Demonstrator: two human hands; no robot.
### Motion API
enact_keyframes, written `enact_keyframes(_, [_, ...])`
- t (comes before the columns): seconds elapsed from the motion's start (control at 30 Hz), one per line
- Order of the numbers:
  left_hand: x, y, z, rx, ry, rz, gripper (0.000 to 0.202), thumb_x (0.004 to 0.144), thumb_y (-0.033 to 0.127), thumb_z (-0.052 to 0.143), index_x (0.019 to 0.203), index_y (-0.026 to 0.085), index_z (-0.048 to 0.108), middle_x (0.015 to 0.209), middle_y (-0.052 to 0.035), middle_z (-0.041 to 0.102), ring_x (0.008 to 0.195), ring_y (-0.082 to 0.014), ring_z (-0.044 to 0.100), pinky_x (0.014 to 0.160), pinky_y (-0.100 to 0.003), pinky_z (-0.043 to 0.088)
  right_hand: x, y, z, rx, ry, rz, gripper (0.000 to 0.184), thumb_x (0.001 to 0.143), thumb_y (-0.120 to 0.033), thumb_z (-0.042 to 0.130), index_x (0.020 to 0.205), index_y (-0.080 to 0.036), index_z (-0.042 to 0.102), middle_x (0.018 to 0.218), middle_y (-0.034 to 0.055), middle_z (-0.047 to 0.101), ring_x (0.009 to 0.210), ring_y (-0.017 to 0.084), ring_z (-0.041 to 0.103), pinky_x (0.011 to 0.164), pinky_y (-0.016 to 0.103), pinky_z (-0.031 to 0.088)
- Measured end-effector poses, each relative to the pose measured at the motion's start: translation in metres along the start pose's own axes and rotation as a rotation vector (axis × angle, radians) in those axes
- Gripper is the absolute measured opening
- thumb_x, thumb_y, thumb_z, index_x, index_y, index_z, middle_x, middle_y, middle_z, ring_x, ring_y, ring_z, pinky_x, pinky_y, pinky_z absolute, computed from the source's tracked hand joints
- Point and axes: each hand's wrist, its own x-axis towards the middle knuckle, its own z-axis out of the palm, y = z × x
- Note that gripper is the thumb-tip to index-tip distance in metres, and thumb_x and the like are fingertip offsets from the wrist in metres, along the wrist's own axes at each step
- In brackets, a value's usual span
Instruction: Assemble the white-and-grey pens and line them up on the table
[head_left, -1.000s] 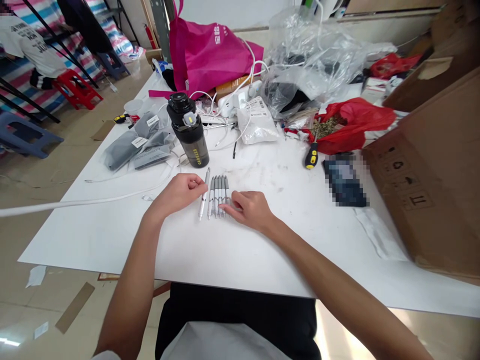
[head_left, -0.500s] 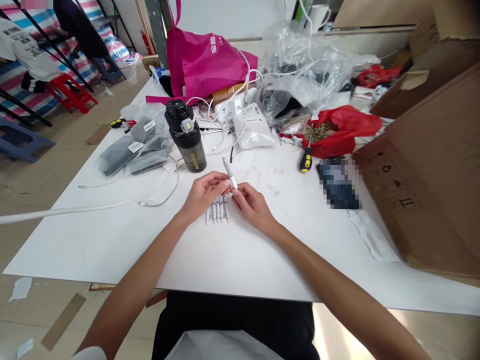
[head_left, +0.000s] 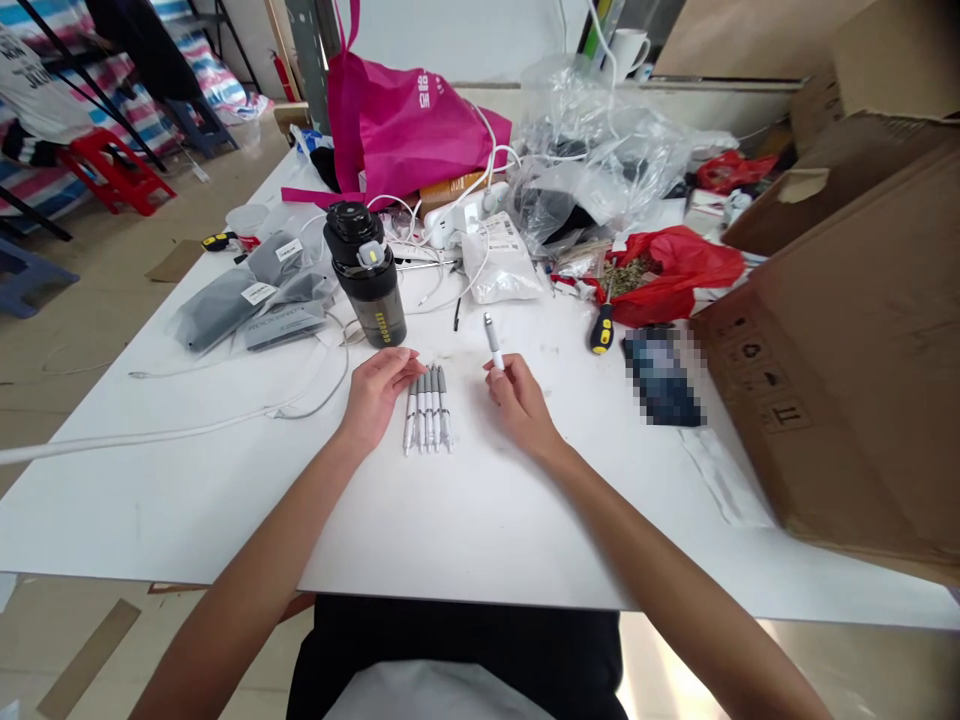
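On the white table [head_left: 225,480], left hand [head_left: 379,397] lying open, fingertips just beside a row of pens [head_left: 427,410], long axes running away from the body. Right hand [head_left: 517,400] closed on a white pen [head_left: 493,342], nearly upright, top tilted slightly left. Beyond, a black bottle [head_left: 365,275].

Past the end of my white worktable [head_left: 180,510], I look across a beige tiled floor [head_left: 90,330] to a red plastic stool [head_left: 112,175] and a blue one [head_left: 22,290] by a striped tarp [head_left: 202,75]. A red fire extinguisher [head_left: 280,75] stands near the pale wall [head_left: 450,40], and a big cardboard box [head_left: 847,340] sits on my right.
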Motion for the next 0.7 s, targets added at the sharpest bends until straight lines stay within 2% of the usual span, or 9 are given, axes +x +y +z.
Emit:
enact_keyframes(0.07, [-0.004,-0.003,0.004,0.056,-0.033,0.010,0.027,0.082,0.042,0.092,0.090,0.018,0.082,0.088,-0.0057,0.078,0.092,-0.0198,0.074,0.099,-0.035,0.055,-0.004,-0.004,0.002,-0.099,-0.120,0.007,0.035,0.115,-0.058,0.046,0.116,-0.025,0.059,0.076,-0.0042,0.050,0.063,0.015,0.044,0.060,0.029,0.037])
enact_keyframes(0.17, [-0.010,-0.008,0.008,0.174,-0.032,0.104,0.024,0.086,0.041,0.090,0.091,0.019,0.081,0.091,-0.0058,0.079,0.093,-0.0205,0.074,0.096,-0.034,0.055,-0.009,-0.011,0.005,-0.272,-0.240,-0.086,0.033,0.116,-0.053,0.045,0.113,-0.023,0.060,0.068,-0.0060,0.048,0.058,0.013,0.042,0.060,0.028,0.035])
enact_keyframes(0.23, [-0.013,-0.009,0.010,0.213,-0.036,0.160,0.021,0.088,0.039,0.087,0.092,0.019,0.081,0.091,-0.0054,0.079,0.092,-0.0202,0.073,0.091,-0.033,0.055,-0.012,-0.014,0.007,-0.363,-0.275,-0.169,0.031,0.117,-0.048,0.044,0.112,-0.022,0.060,0.069,-0.0053,0.051,0.058,0.013,0.042,0.060,0.028,0.034])
enact_keyframes(0.3, [-0.016,-0.008,0.010,0.195,-0.090,0.165,0.018,0.090,0.036,0.085,0.097,0.019,0.082,0.092,-0.0060,0.078,0.091,-0.0202,0.072,0.086,-0.032,0.055,-0.013,-0.014,0.009,-0.426,-0.282,-0.234,0.030,0.117,-0.046,0.043,0.110,-0.021,0.060,0.072,-0.0038,0.054,0.058,0.012,0.041,0.059,0.028,0.033])
enact_keyframes(0.43, [-0.017,-0.003,0.010,0.053,-0.255,0.066,0.020,0.085,0.024,0.082,0.104,0.019,0.084,0.097,-0.0068,0.078,0.081,-0.0180,0.070,0.077,-0.032,0.056,-0.014,-0.013,0.009,-0.449,-0.287,-0.235,0.028,0.117,-0.043,0.041,0.106,-0.022,0.056,0.071,-0.0045,0.052,0.056,0.012,0.038,0.058,0.028,0.031])
enact_keyframes(0.53, [-0.017,-0.002,0.010,0.001,-0.307,0.011,0.019,0.082,0.020,0.082,0.101,0.019,0.085,0.106,-0.0080,0.079,0.089,-0.0190,0.072,0.088,-0.033,0.059,-0.014,-0.014,0.008,-0.425,-0.293,-0.192,0.027,0.117,-0.043,0.041,0.104,-0.023,0.053,0.067,-0.0065,0.046,0.054,0.012,0.036,0.057,0.027,0.031])
enact_keyframes(0.7, [-0.018,-0.003,0.009,0.040,-0.347,0.020,0.021,0.091,0.029,0.085,0.111,0.021,0.087,0.117,-0.0109,0.081,0.115,-0.0264,0.074,0.109,-0.042,0.056,-0.014,-0.014,0.006,-0.416,-0.291,-0.177,0.027,0.117,-0.044,0.041,0.104,-0.023,0.053,0.067,-0.0059,0.046,0.054,0.012,0.039,0.057,0.028,0.032])
